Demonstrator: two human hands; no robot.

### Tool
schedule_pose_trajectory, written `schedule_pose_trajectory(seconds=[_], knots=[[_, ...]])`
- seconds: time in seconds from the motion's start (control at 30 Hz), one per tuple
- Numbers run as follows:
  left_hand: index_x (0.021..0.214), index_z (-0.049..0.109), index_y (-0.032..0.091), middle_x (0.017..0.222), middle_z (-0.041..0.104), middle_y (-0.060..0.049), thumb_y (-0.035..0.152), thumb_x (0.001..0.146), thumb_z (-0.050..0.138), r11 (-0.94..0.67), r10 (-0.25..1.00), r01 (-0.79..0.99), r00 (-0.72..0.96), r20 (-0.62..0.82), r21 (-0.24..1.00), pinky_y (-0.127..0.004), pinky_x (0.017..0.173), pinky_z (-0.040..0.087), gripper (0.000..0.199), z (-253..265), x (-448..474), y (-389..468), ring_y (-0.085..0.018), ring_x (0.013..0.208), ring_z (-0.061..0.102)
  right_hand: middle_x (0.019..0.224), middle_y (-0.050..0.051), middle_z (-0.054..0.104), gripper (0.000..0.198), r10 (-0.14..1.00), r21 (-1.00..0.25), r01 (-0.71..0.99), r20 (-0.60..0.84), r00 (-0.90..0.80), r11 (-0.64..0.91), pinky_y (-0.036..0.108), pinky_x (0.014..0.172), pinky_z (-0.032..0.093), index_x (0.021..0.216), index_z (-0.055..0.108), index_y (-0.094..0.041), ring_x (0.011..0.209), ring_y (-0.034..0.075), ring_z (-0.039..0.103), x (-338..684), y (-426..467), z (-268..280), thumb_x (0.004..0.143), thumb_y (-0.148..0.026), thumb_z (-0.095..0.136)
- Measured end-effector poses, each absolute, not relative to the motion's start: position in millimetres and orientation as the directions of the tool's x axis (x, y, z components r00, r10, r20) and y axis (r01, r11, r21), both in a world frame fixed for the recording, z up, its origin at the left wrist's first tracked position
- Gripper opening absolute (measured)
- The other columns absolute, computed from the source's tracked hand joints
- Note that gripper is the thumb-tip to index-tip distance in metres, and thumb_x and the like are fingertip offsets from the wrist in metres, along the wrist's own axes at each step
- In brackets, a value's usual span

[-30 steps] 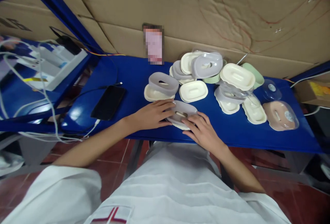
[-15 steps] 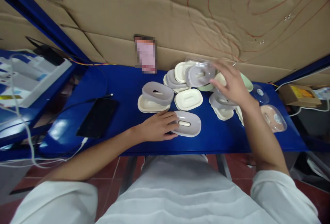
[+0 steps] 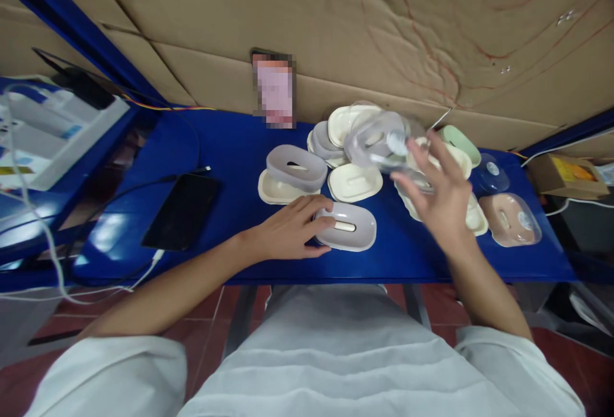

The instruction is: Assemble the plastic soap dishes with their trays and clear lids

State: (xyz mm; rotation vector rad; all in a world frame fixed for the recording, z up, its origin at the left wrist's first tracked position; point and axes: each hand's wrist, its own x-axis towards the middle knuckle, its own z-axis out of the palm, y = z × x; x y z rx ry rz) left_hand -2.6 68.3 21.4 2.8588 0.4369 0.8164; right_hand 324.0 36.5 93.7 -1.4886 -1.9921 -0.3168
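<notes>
Near the table's front edge lies a grey oval soap dish [image 3: 367,228] with a cream strip showing in its slot. My left hand [image 3: 302,226] grips its left end, thumb in front and fingers over the rim. My right hand [image 3: 439,187] is raised over the pile, blurred, with a clear plastic lid [image 3: 396,142] bearing a round label between thumb and fingers. Behind that lid a grey dish [image 3: 357,135] shows through. A cream tray [image 3: 355,182] lies just beyond the front dish. To its left, a grey dish [image 3: 297,167] leans on a cream tray [image 3: 273,193].
A lidded peach soap dish [image 3: 511,220], a clear lid [image 3: 494,174] and a green piece [image 3: 460,143] are at the right. A black phone [image 3: 181,212] with cables lies left. A pixelated phone [image 3: 275,91] leans on the cardboard wall [image 3: 201,39]. A small carton [image 3: 570,177] stands far right.
My right hand has come nearer with the clear lid, lifting it off the pile at the back. My left hand stays on the front grey dish. The view has shifted slightly.
</notes>
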Motion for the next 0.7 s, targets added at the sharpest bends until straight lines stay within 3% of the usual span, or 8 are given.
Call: schedule_pose_trajectory(seconds=[0.2,0.47,0.57,0.7], knots=[[0.126,0.063,0.022,0.147,0.054,-0.020,0.037,0.090,0.086,-0.938,0.324,0.179,0.758,0.567,0.297,-0.053,0.113,0.058,0.045,16.2,-3.3,71.8,-0.036,0.139,0.058,0.166,0.011,0.054,0.068,0.872,-0.400,0.882,0.488,-0.027,0.250,0.056,0.116,0.059,0.168,0.044,-0.038,0.146,0.035,0.062,268.3,-65.8,28.7,0.105,-0.037,0.070],[0.133,0.063,0.028,0.155,0.052,-0.017,0.039,0.089,0.088,-0.927,0.355,0.205,0.746,0.563,0.313,-0.057,0.115,0.057,0.051,10.7,-3.4,75.4,-0.036,0.145,0.056,0.157,0.013,0.063,0.063,0.863,-0.355,0.893,0.500,-0.068,0.277,0.058,0.115,0.059,0.166,0.048,-0.039,0.140,0.035,0.066,265.4,-64.8,16.5,0.106,-0.032,0.068],[0.139,0.062,0.024,0.150,0.058,-0.020,0.036,0.091,0.086,-0.931,0.328,0.175,0.786,0.524,0.321,-0.056,0.116,0.056,0.055,11.4,-3.0,77.9,-0.037,0.142,0.058,0.160,0.012,0.059,0.070,0.863,-0.338,0.875,0.480,-0.155,0.345,0.060,0.119,0.056,0.169,0.041,-0.039,0.147,0.035,0.060,265.3,-64.2,11.2,0.106,-0.028,0.068],[0.134,0.066,0.018,0.138,0.065,-0.021,0.039,0.098,0.079,-0.941,0.301,0.163,0.808,0.507,0.298,-0.052,0.113,0.059,0.044,9.7,-3.1,79.5,-0.035,0.134,0.064,0.168,0.013,0.051,0.079,0.857,-0.333,0.855,0.468,-0.215,0.397,0.058,0.123,0.053,0.173,0.031,-0.037,0.157,0.035,0.048,264.0,-66.2,2.5,0.105,-0.024,0.069]])
